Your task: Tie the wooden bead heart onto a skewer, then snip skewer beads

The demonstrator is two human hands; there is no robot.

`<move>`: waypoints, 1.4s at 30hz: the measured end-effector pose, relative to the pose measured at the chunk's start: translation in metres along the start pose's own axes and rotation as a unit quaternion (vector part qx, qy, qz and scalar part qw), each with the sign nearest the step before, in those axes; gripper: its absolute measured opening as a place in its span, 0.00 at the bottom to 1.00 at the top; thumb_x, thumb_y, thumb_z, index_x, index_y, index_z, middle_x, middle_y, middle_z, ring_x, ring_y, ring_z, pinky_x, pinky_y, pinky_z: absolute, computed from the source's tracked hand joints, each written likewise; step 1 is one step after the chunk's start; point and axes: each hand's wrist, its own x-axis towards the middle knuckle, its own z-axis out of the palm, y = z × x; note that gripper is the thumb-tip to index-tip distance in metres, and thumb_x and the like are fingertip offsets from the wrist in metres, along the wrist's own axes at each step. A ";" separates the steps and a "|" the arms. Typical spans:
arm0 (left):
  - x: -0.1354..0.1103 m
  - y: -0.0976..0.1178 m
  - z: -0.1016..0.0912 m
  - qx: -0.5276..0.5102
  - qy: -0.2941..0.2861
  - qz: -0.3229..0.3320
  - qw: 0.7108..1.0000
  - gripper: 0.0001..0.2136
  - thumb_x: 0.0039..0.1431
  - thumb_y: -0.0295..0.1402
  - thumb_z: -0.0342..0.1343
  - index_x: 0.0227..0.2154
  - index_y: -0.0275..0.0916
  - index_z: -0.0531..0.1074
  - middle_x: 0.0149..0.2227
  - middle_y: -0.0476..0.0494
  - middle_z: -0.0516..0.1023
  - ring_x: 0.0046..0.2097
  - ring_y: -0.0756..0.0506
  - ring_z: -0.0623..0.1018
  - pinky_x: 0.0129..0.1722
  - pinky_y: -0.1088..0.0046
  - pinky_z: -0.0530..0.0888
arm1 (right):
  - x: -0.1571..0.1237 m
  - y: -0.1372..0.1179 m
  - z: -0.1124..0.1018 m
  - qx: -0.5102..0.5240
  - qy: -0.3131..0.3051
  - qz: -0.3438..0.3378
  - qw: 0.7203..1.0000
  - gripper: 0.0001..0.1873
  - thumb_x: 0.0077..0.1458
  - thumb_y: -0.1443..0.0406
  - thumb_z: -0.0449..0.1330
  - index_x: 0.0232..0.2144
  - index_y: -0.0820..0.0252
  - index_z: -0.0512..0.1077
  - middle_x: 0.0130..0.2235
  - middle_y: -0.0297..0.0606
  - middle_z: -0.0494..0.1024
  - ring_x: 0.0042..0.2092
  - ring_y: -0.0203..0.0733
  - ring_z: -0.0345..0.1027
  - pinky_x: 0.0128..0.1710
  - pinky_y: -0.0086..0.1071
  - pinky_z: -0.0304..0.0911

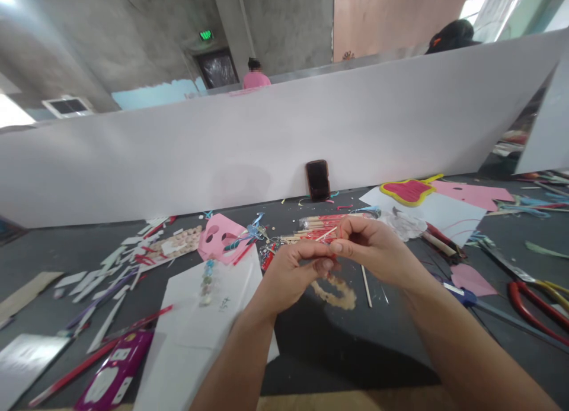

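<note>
My left hand (291, 274) and my right hand (373, 248) meet over the middle of the dark table, fingertips pinched together. Below the left fingers hangs a loop of tan, translucent beads, like a bracelet (340, 298); its upper part is hidden by those fingers. Thin red strands show faintly at the fingertips. What the right fingers pinch is too small to make out. A thin pale stick (326, 234) shows just behind the fingertips. Another pale stick (366, 286) lies on the table under my right hand.
White paper (186, 328) bears a row of coloured beads (207, 283). Nearby lie a pink cutout (222, 236), a purple case (118, 369), wrapped sticks (311, 222) and red-handled scissors (524, 298). A phone (317, 179) leans against the white partition (178, 156). People are beyond it.
</note>
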 end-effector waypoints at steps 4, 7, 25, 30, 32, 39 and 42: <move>0.000 0.001 0.001 -0.020 0.011 -0.002 1.000 0.09 0.55 0.35 0.58 0.37 0.38 0.78 0.32 0.44 0.80 0.36 0.46 0.77 0.39 0.71 0.72 | -0.001 -0.002 0.003 -0.012 0.010 0.001 1.000 0.16 0.50 0.56 0.62 0.22 0.58 0.61 0.21 0.30 0.70 0.24 0.32 0.63 0.22 0.27 0.55; 0.000 0.003 0.002 -0.030 0.012 0.000 0.999 0.08 0.55 0.35 0.58 0.34 0.37 0.78 0.30 0.45 0.79 0.35 0.47 0.76 0.39 0.71 0.72 | -0.001 -0.004 0.005 -0.026 0.025 0.009 0.999 0.17 0.49 0.55 0.63 0.22 0.58 0.61 0.21 0.29 0.69 0.23 0.32 0.62 0.20 0.27 0.54; 0.002 0.009 0.006 0.085 0.084 0.073 0.990 0.05 0.53 0.33 0.59 0.30 0.38 0.76 0.36 0.46 0.77 0.39 0.47 0.74 0.38 0.73 0.71 | -0.003 -0.009 0.011 -0.041 0.048 -0.015 0.998 0.19 0.48 0.52 0.62 0.21 0.58 0.61 0.21 0.29 0.66 0.24 0.31 0.58 0.21 0.27 0.52; 0.010 0.019 0.005 0.166 0.090 0.094 0.978 0.04 0.54 0.32 0.57 0.29 0.39 0.76 0.32 0.48 0.77 0.37 0.48 0.74 0.40 0.74 0.69 | -0.001 -0.003 0.005 -0.037 0.070 -0.043 0.996 0.19 0.50 0.51 0.60 0.22 0.59 0.63 0.22 0.29 0.64 0.24 0.31 0.56 0.21 0.27 0.52; 0.014 0.025 0.005 0.190 0.089 0.089 0.974 0.04 0.54 0.32 0.57 0.29 0.39 0.76 0.31 0.49 0.77 0.37 0.48 0.74 0.39 0.74 0.68 | 0.000 -0.003 0.003 -0.035 0.082 -0.056 0.994 0.18 0.52 0.51 0.58 0.24 0.59 0.64 0.24 0.30 0.65 0.26 0.32 0.57 0.23 0.27 0.53; 0.027 0.045 -0.004 0.196 0.106 0.065 0.973 0.08 0.52 0.39 0.58 0.29 0.39 0.75 0.29 0.50 0.76 0.33 0.49 0.72 0.35 0.74 0.67 | 0.000 -0.008 -0.018 -0.067 0.170 -0.068 0.981 0.16 0.55 0.52 0.55 0.29 0.59 0.67 0.24 0.28 0.61 0.25 0.30 0.52 0.24 0.26 0.50; 0.037 0.054 -0.012 0.176 0.109 0.074 0.976 0.09 0.52 0.39 0.59 0.28 0.38 0.74 0.27 0.49 0.75 0.31 0.50 0.71 0.36 0.73 0.67 | 0.000 -0.006 -0.031 -0.078 0.209 -0.064 0.973 0.16 0.55 0.52 0.55 0.28 0.59 0.67 0.23 0.28 0.60 0.25 0.30 0.50 0.23 0.27 0.48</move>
